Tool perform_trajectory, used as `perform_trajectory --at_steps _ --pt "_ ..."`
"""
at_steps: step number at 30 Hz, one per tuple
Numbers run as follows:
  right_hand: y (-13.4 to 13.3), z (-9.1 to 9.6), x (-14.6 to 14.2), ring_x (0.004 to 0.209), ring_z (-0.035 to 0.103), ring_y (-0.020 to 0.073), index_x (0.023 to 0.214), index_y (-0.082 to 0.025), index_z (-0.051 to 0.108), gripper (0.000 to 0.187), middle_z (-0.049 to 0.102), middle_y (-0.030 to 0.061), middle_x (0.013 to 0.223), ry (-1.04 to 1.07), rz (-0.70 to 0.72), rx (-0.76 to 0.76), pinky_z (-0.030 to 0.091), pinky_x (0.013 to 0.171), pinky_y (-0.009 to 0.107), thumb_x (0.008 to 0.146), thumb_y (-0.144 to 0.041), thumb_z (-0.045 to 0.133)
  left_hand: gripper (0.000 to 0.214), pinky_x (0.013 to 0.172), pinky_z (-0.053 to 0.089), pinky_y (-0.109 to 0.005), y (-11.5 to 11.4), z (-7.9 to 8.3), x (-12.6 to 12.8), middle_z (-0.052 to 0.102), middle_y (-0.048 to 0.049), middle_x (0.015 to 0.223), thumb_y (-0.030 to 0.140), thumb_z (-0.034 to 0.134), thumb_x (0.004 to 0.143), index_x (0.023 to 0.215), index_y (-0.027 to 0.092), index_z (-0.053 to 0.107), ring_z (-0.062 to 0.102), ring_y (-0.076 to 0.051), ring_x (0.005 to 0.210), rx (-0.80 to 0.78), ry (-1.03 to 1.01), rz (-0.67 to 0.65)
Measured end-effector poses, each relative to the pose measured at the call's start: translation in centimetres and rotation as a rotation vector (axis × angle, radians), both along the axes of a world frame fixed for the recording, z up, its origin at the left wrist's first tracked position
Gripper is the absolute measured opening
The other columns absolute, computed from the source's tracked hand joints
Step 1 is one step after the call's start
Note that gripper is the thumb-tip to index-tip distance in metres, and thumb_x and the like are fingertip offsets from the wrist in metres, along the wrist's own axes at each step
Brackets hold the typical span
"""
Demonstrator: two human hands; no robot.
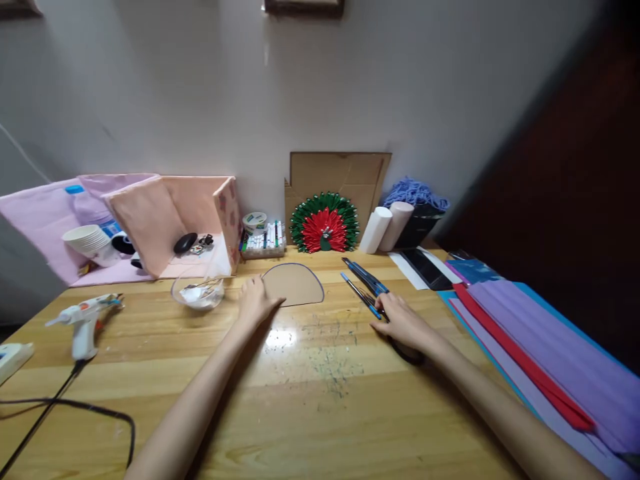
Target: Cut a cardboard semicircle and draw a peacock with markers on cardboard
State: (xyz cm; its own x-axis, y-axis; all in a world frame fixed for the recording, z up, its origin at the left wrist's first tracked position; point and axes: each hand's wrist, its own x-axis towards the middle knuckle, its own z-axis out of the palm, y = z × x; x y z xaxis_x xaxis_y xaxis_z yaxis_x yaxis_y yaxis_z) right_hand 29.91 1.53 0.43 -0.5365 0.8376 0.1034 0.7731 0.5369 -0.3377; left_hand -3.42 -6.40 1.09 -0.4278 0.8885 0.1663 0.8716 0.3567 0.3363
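Observation:
A flat cardboard half-circle [295, 283] with a dark blue edge lies on the wooden table. My left hand [256, 300] covers its left corner, fingers at the left edge and thumb along the straight lower edge. My right hand [403, 321] is over a cluster of tools to the right, thumb and fingers closing around dark scissors, whose black handle loop [407, 352] shows below the palm. A blue pen [357, 293] points away from its fingertips. Beside the pen lies a black and blue utility knife [367, 275]. The scissors' blades are mostly hidden.
A white glue gun [85, 327] with its cord and a clear bowl [200, 293] stand left. Fabric-covered boxes [145, 227], a marker tray [263, 247] and a red-green peacock piece [325, 227] line the wall. Purple sheets [545, 347] and a black phone [427, 269] lie right.

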Motion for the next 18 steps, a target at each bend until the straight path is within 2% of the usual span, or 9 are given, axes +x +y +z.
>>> perform_trajectory --at_steps 4,8,13,16,18 --pt "-2.0 -1.7 1.1 0.082 0.048 0.0223 0.078 -0.019 0.045 0.005 0.05 0.0075 0.083 0.014 -0.116 0.188 0.039 0.075 0.033 0.075 -0.016 0.045 0.089 0.085 0.038 -0.042 0.9 -0.2 -0.8 0.051 -0.0248 0.113 0.059 0.067 0.051 0.118 0.006 0.04 0.046 -0.038 0.11 -0.077 -0.066 0.102" --pt "-0.9 -2.5 1.9 0.08 0.047 0.0216 0.079 -0.019 0.045 0.006 0.049 0.0069 0.082 0.095 -0.101 0.215 0.04 0.073 0.032 0.075 -0.015 0.043 0.09 0.085 0.038 -0.043 1.6 -0.5 -1.3 0.053 -0.0246 0.113 0.055 0.074 0.043 0.113 0.007 0.044 0.048 -0.037 0.109 -0.067 -0.198 0.127" --pt "2.2 -2.3 4.2 0.081 0.048 0.0208 0.078 -0.02 0.047 0.007 0.05 0.0059 0.082 0.121 -0.047 0.186 0.04 0.074 0.032 0.075 -0.015 0.044 0.066 0.075 0.045 -0.036 1.9 -0.8 -1.0 0.063 -0.0146 0.097 0.045 0.079 0.038 0.092 0.014 0.056 0.058 -0.03 0.091 0.103 -0.62 0.016" --pt "3.5 -1.8 4.9 0.084 0.048 0.022 0.077 -0.02 0.048 0.004 0.051 0.0064 0.083 0.092 -0.1 0.203 0.04 0.076 0.033 0.075 -0.017 0.046 0.049 0.067 0.045 -0.032 1.8 -1.0 -0.3 0.065 -0.0098 0.085 0.046 0.075 0.047 0.08 0.014 0.059 0.06 -0.025 0.079 0.147 -0.858 -0.098" --pt "3.8 -1.3 4.3 0.085 0.049 0.0224 0.076 -0.02 0.049 0.004 0.053 0.0066 0.083 0.086 -0.158 0.225 0.039 0.077 0.034 0.078 -0.019 0.045 0.045 0.064 0.044 -0.03 1.7 -1.1 0.0 0.066 -0.0083 0.081 0.049 0.07 0.053 0.079 0.013 0.061 0.06 -0.022 0.075 0.18 -0.944 -0.138"
